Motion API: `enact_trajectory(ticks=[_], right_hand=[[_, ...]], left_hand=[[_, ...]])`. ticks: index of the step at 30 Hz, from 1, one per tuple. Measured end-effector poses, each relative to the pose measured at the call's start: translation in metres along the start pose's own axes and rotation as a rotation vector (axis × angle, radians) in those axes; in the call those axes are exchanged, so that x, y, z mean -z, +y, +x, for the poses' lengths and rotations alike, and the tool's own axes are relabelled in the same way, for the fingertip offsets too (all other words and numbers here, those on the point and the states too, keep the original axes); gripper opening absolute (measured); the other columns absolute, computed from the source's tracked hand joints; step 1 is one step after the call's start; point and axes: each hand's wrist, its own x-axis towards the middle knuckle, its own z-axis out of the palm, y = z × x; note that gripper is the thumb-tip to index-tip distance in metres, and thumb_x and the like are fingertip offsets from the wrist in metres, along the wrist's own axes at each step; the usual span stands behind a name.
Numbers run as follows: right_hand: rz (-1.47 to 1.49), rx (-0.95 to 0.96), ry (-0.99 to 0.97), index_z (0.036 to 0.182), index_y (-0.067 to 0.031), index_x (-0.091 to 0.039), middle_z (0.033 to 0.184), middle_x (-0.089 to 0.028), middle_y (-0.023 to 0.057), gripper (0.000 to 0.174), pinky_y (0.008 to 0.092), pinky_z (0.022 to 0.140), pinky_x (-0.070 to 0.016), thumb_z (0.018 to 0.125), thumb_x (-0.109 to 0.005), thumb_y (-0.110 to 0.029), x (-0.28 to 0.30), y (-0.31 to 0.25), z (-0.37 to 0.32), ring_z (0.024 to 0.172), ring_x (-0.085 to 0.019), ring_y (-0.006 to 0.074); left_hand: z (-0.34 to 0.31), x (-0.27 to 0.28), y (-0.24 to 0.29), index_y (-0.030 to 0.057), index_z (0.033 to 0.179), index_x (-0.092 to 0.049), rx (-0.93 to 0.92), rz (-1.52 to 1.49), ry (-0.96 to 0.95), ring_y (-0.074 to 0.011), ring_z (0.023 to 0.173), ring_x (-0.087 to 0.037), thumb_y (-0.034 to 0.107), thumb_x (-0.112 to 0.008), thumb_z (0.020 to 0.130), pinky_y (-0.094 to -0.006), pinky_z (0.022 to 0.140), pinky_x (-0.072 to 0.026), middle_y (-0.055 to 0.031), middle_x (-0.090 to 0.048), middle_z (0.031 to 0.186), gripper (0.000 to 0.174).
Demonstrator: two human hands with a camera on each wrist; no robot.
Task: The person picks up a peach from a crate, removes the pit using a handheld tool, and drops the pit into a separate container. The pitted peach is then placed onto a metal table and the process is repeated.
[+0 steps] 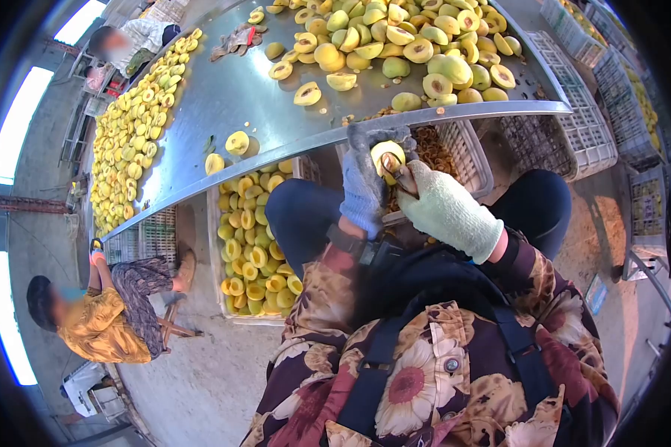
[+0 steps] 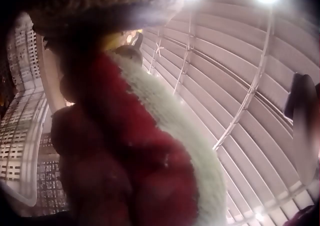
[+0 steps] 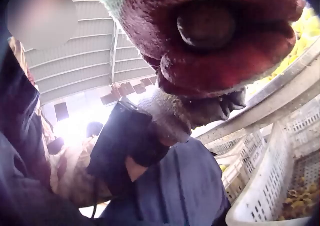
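A halved yellow fruit (image 1: pixel 388 159) with a brown centre is held in the left hand (image 1: pixel 364 179), which wears a blue and grey glove, below the table's front edge. The right hand (image 1: pixel 447 207), in a pale green glove, grips a small dark tool whose tip meets the fruit's cut face. In the right wrist view the red palm side of the right hand (image 3: pixel 210 41) shows its fingers curled round a round handle end (image 3: pixel 206 25). The left wrist view shows the right hand (image 2: pixel 150 146) close up; the fruit (image 2: pixel 113 40) is mostly hidden there.
The metal table (image 1: pixel 224 97) bears piles of halved fruit (image 1: pixel 417 37) and a loose glove (image 1: pixel 236 41). Below are a crate of fruit halves (image 1: pixel 253 246) and a crate (image 1: pixel 476 160) with brown bits. Another person (image 1: pixel 104 320) sits at the left; one more is at the upper left.
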Motion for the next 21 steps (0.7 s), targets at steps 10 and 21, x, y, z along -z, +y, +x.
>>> enact_trajectory(ticks=[10, 21], right_hand=[[0.372, -0.415, -0.399, 0.100, -0.0019, -0.057, 0.071, -0.057, 0.0091, 0.022, 0.0313, 0.046, -0.0511, 0.090, -0.061, -0.021, 0.029, -0.024, 0.000, 0.050, -0.059, 0.0180], [1.746, -0.782, -1.043, 0.105, -0.0030, -0.051, 0.062, -0.043, -0.0036, 0.019, 0.0175, 0.032, -0.0300, 0.099, -0.058, -0.020, 0.012, 0.032, 0.002, 0.039, -0.036, 0.0021]], left_hand=[[-0.007, 0.001, 0.013, -0.0053, 0.118, -0.053, 0.052, 0.011, -0.092, -0.0247, 0.085, -0.070, 0.060, -0.029, 0.102, -0.0354, 0.078, -0.0586, -0.0178, -0.070, 0.097, 0.071], [0.007, 0.001, 0.029, -0.0035, 0.087, -0.065, 0.331, -0.028, -0.269, -0.0256, 0.071, -0.069, 0.065, -0.034, 0.099, -0.0354, 0.069, -0.0577, -0.0187, -0.071, 0.085, 0.076]])
